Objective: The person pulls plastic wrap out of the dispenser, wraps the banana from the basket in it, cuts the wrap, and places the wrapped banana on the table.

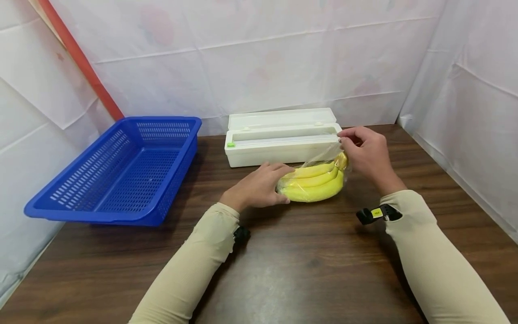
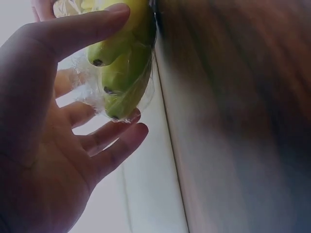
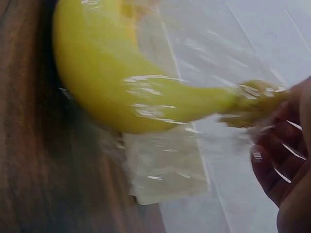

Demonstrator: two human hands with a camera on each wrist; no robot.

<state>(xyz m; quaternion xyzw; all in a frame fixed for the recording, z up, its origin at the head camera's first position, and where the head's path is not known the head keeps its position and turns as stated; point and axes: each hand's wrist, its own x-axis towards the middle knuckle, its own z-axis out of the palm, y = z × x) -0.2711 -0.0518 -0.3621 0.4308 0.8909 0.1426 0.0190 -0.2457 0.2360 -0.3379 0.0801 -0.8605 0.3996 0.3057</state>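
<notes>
A bunch of yellow bananas (image 1: pixel 313 182) lies on the table, partly covered in clear plastic wrap (image 1: pixel 323 155). My left hand (image 1: pixel 263 184) holds the tip end of the bunch, thumb on the near side and fingers on the far side. In the left wrist view, dark banana tips (image 2: pixel 109 90) show under crinkled film between thumb and fingers. My right hand (image 1: pixel 368 150) pinches the film above the stem (image 1: pixel 341 160). The right wrist view shows the film stretched over the bananas (image 3: pixel 112 68), with right fingers (image 3: pixel 272 165) by the stem.
Behind the bananas stands a white wrap dispenser box (image 1: pixel 267 155) with its lid (image 1: pixel 283 118) raised and a green slider (image 1: pixel 231 144) on its edge. A blue plastic basket (image 1: pixel 162 216) sits at the left. White sheeting (image 1: pixel 259 58) hangs around the wooden table (image 1: pixel 307 279).
</notes>
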